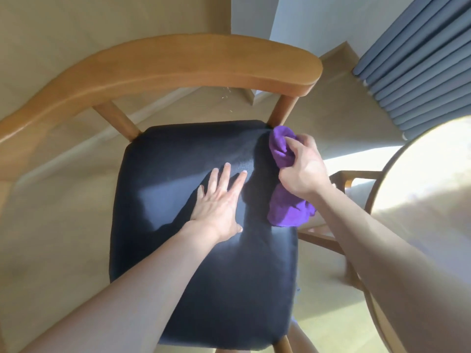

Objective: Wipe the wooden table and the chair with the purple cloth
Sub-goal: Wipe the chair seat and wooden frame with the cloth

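A wooden chair (pixel 158 70) with a curved backrest and a dark navy seat cushion (pixel 204 263) fills the middle of the head view. My left hand (pixel 219 202) lies flat on the cushion, fingers spread, holding nothing. My right hand (pixel 303 169) is closed on the bunched purple cloth (pixel 288 210) at the seat's right edge, near the back right post. One end of the cloth sticks out above my fingers and the rest hangs below my wrist. The round wooden table (pixel 430 189) shows at the right edge, lit by sun.
A second wooden chair (pixel 344 179) stands partly hidden between the seat and the table. Blue-grey curtains (pixel 418 62) hang at the upper right. Beige floor surrounds the chair, with a wall corner behind the backrest.
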